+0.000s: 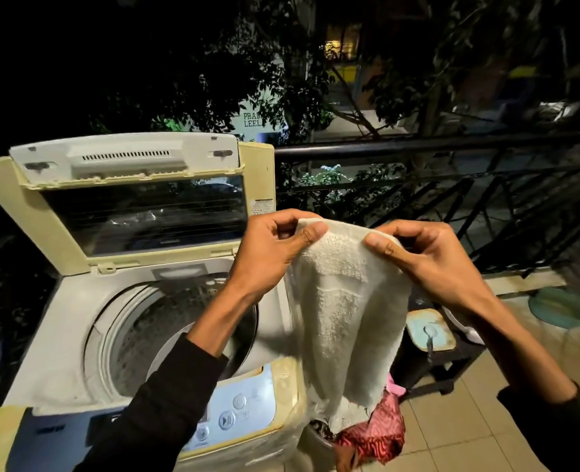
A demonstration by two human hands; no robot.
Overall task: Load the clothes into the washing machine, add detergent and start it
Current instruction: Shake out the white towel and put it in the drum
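Observation:
A white towel (pixel 346 311) hangs in the air to the right of a top-loading washing machine (pixel 60 335). My left hand (pixel 271 250) pinches the towel's upper left edge and my right hand (pixel 424 253) pinches its upper right edge. The machine's lid (pixel 138 212) stands raised and the metal drum (pixel 152 332) is exposed below my left forearm. The control panel (pixel 237 410) with round buttons lies at the machine's front. Below the towel, red patterned and pink clothes (pixel 380 427) lie in a pile by the machine's right side.
A black metal railing (pixel 452 185) borders the balcony behind the machine and to the right. A low dark stand holding a light blue lidded container (pixel 430 330) sits on the tiled floor (pixel 458 434) at right. A teal round object (pixel 554 306) lies near the railing base.

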